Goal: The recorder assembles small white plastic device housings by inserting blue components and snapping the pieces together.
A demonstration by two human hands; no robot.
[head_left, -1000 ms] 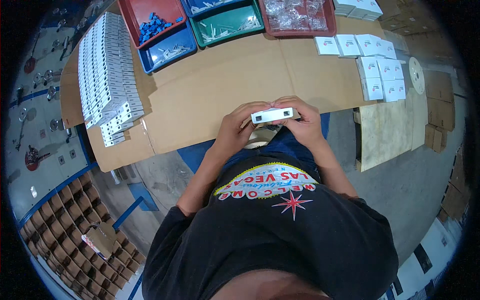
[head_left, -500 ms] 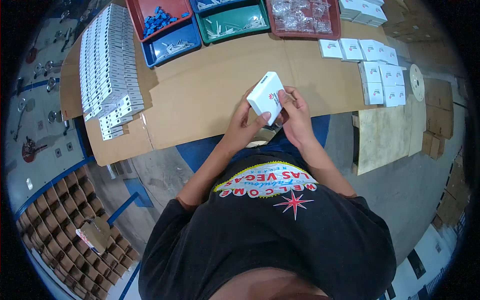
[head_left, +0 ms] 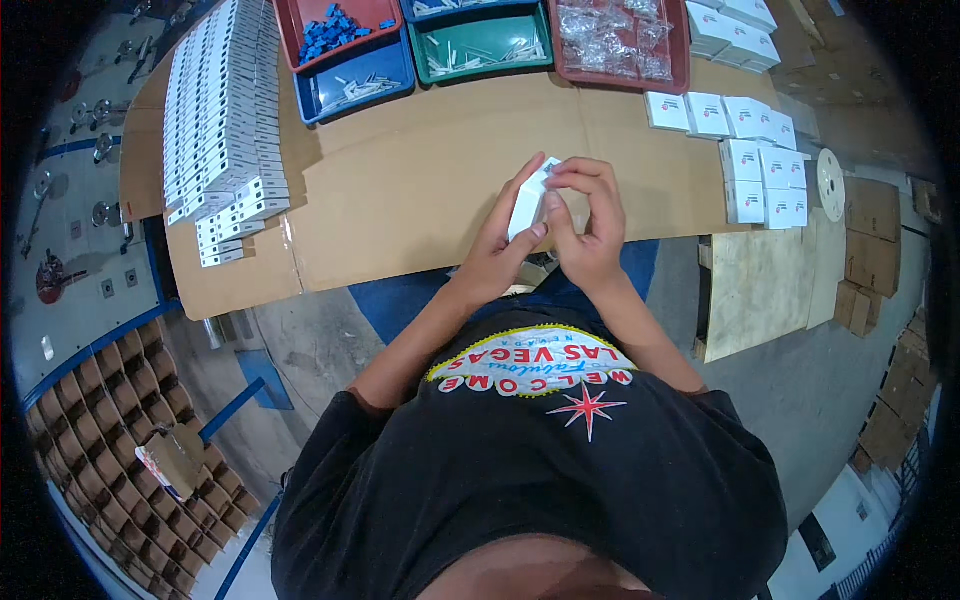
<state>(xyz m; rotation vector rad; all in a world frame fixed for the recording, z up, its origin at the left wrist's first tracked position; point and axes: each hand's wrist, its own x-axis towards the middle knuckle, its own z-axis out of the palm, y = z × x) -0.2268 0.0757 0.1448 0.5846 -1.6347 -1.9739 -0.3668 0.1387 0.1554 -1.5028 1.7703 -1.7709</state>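
A small white cardboard box (head_left: 529, 206) is held between my two hands, above the near edge of the cardboard-covered table (head_left: 400, 180). One of its narrow sides faces up. My left hand (head_left: 497, 240) grips it from the left, thumb at its lower end and fingers along its far side. My right hand (head_left: 592, 225) curls at its right, with the thumb against the box and bent fingertips touching its upper end. Whether a flap is raised there I cannot make out.
Tall rows of white boxes (head_left: 215, 110) stand at the left. Trays line the back: red with blue pieces (head_left: 293, 22), blue (head_left: 310, 107) and green (head_left: 428, 62) with white pieces, dark red (head_left: 683, 70) with clear bags. White box stacks (head_left: 742, 160) stand at the right, beside a wooden board (head_left: 760, 290).
The white box has been turned from its broad printed face to a narrow side. My right fingers have moved to its upper end. The view has shifted slightly.
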